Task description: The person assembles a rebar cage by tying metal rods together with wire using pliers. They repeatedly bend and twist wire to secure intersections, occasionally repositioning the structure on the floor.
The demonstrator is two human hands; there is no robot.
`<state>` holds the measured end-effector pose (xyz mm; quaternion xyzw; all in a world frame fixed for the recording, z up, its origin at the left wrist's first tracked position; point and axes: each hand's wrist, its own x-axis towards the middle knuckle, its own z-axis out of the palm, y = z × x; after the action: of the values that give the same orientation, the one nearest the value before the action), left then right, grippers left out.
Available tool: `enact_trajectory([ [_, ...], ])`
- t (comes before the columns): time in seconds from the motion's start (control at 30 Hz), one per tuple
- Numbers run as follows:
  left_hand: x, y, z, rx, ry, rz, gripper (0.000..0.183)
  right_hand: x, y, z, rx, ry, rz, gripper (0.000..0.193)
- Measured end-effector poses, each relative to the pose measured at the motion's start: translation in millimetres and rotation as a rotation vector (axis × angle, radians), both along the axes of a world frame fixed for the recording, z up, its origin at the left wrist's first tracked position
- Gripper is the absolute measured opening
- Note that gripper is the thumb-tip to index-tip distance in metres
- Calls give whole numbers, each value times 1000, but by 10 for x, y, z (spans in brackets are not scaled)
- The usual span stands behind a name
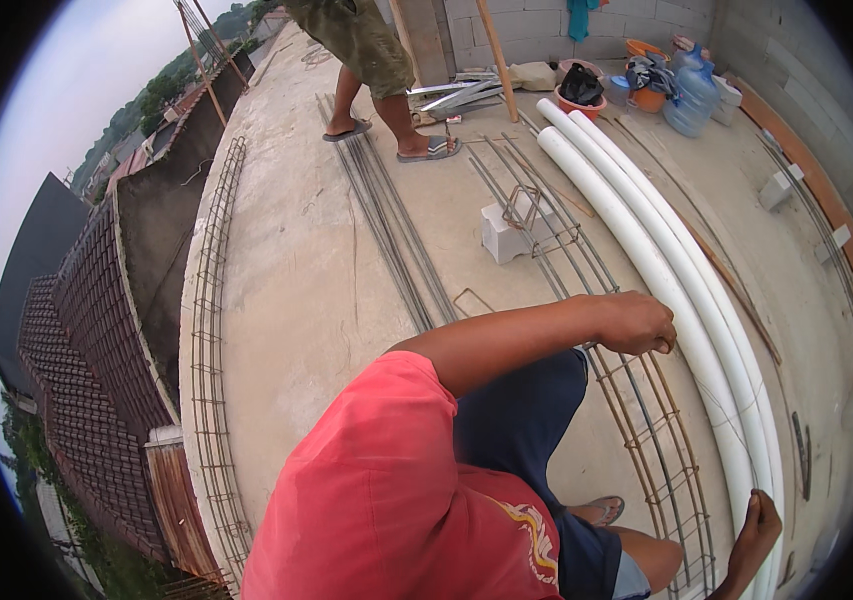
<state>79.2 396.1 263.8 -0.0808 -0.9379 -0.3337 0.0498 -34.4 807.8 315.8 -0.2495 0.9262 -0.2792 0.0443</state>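
My left hand (636, 322) is closed in a fist above a long rebar cage (636, 430) of rusty stirrups and straight bars. From it a thin wire (714, 398) runs down across the white pipes (661, 240) to my right hand (761, 520). The fingers of my right hand are pinched on the wire's lower end, over the pipes at the lower right. A pale block (506, 238) props the far part of the cage, where a few loose stirrups (524, 205) rest.
Another person's sandalled foot (429, 148) is beside loose rebar (381, 215) on the concrete floor. A second cage (211, 330) lies along the roof edge at left, above tiled roofs (76, 360). Water jugs (691, 100) and basins (581, 105) stand by the block wall.
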Motion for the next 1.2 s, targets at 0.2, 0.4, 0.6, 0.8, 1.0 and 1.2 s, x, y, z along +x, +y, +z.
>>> enact_trajectory([
  [0.2,138,-156,-134,-37,4,97,19,-325,184,-243,16,208,118,32],
  [0.4,214,-266,-264,-233,122,109,18,-23,-169,245,250,100,68,35],
  [0.6,202,-311,-395,-320,16,225,18,243,-414,432,253,164,108,32],
  [0.8,271,-379,-308,-186,221,194,14,83,-234,296,484,319,129,31],
  [1.0,217,-429,-338,-323,352,167,8,205,-103,893,187,-292,249,35],
  [1.2,107,-42,-170,-110,456,7,5,38,-263,673,891,129,252,26],
])
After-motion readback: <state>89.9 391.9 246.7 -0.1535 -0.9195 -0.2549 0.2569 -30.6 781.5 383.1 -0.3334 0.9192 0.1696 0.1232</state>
